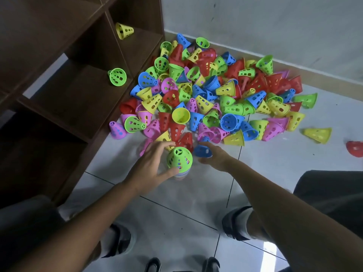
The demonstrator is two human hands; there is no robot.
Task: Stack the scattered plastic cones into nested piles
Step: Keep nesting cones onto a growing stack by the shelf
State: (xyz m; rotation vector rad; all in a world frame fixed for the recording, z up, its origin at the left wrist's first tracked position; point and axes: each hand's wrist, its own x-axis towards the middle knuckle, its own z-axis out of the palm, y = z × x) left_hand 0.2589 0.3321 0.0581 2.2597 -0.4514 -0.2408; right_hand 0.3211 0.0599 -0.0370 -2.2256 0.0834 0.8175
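Person seen from above, head view. Two bare forearms enter from the lower left and lower right of the frame, with no sleeves, watch or rings visible; the left hand (151, 163) and right hand (215, 156) are ungloved. Dark shorts (330, 191) cover the thighs, seen as a dark grey fabric mass at the right edge and another at the lower left edge. Each foot wears a black strapped sandal: left sandal (119, 242) in the lower centre-left, right sandal (232, 222) in the lower centre-right. Wide bands cross each foot; the material cannot be told.
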